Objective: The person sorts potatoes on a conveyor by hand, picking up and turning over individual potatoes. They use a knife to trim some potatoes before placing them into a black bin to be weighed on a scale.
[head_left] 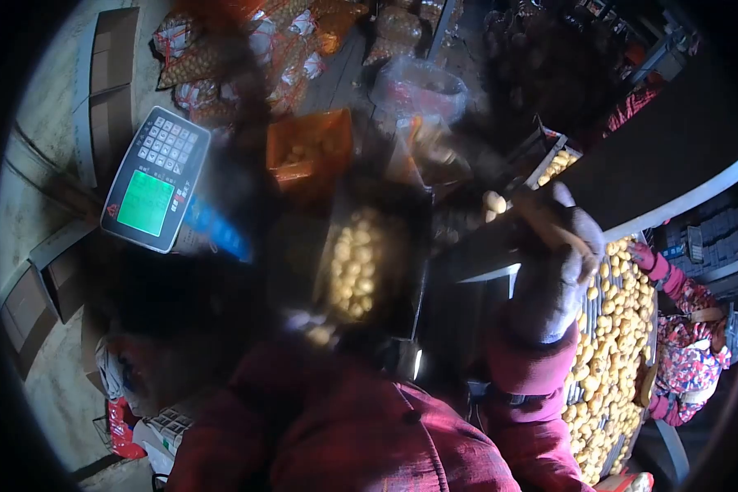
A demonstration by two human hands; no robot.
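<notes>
My right hand (pixel 562 238), in a greyish glove, reaches up and forward at centre right with its fingers bent inward. Whatever they close around is hidden in shadow and blur. Just beyond the fingertips are pale yellow potatoes (pixel 494 205). Low in the middle, my left hand (pixel 299 318) is a dim smear beside a potato (pixel 320 334), its fingers not distinct. Ahead of that hand stands a dark-sided box (pixel 326 266) holding many potatoes (pixel 354 262).
A scale display (pixel 146 202) with a lit green screen stands at left. An orange crate (pixel 309 148) lies ahead, near filled net sacks (pixel 197 66). At right, potatoes cover a roller conveyor (pixel 611 361), with a person (pixel 693 353) in patterned clothing beside it.
</notes>
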